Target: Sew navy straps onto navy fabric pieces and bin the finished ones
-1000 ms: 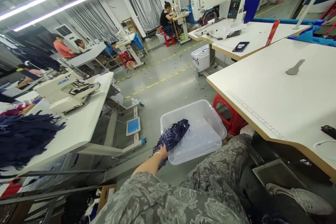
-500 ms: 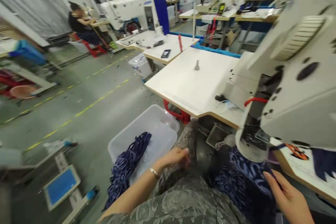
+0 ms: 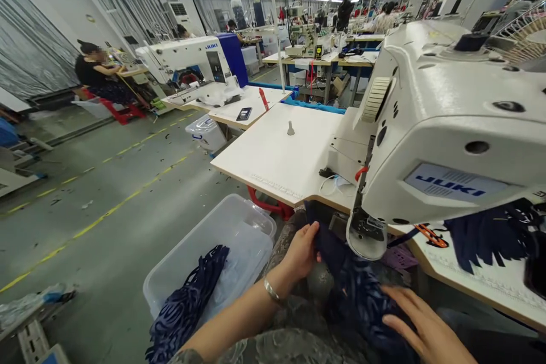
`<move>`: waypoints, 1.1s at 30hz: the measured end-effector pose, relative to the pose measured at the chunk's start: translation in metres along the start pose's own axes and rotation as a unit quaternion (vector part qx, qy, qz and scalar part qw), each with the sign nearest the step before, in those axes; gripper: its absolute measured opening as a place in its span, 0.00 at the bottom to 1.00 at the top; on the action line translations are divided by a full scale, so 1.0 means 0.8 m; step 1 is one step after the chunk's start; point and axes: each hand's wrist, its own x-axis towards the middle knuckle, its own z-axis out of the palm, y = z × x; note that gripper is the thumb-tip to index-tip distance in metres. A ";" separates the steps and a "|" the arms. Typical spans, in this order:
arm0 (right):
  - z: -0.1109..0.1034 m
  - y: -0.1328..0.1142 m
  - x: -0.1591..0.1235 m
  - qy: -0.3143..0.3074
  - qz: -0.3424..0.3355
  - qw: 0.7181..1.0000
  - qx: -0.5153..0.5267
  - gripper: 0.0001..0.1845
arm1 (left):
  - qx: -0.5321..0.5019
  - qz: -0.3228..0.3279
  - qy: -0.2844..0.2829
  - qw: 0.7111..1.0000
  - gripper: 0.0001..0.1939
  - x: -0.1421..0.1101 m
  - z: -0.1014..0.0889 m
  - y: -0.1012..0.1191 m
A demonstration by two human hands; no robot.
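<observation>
Dark navy fabric with many narrow, looped strips lies over my lap, below the head of the white sewing machine. My left hand, with a bracelet at the wrist, is closed on the plain upper edge of this fabric. Fingers stretched out, my right hand rests against the strips on the other side. To the left, a clear plastic bin holds a bundle of similar navy strips. More navy fabric lies on the table to the right of the machine.
A white table extends left of the machine, with a small grey peg on it. Orange-handled snips lie at the right. Another sewing machine and a phone are beyond. A person sits far left.
My left hand has moved from above my lap to the fabric and closed on its edge. My right hand has loosened its hold and spread its fingers. The view has tilted up.
</observation>
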 end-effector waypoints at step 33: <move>-0.062 -0.076 0.115 0.174 0.142 0.931 0.287 0.19 | 0.602 0.475 0.082 0.637 0.16 -0.039 0.012 0.075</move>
